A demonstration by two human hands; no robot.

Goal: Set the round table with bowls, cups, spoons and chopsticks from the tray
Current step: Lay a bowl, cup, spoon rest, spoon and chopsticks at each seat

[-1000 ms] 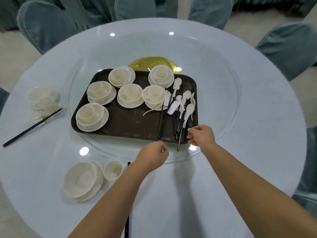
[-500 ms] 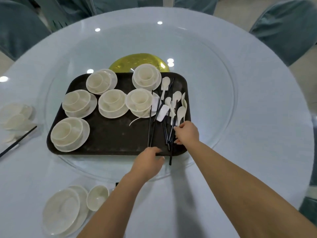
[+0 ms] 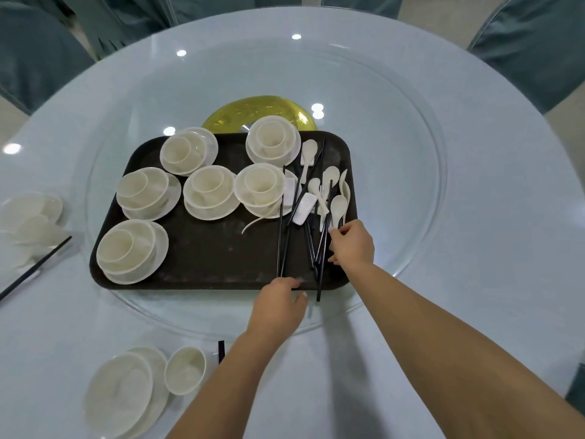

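1. the left hand [image 3: 278,304] reached to the tray [image 3: 205,261] near edge, fingers curled at the chopsticks [image 3: 280,242]; grip unclear.
2. the right hand [image 3: 351,243], farther right, pinched a spoon [image 3: 338,207] handle on the tray.

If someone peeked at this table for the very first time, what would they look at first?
Probably the dark brown rectangular tray in the middle of the round pale blue table, holding stacks of cream bowls and cups. On its right side lies a jumble of black chopsticks and white spoons, where the right hand reaches in. The left hand is at the tray's near edge.
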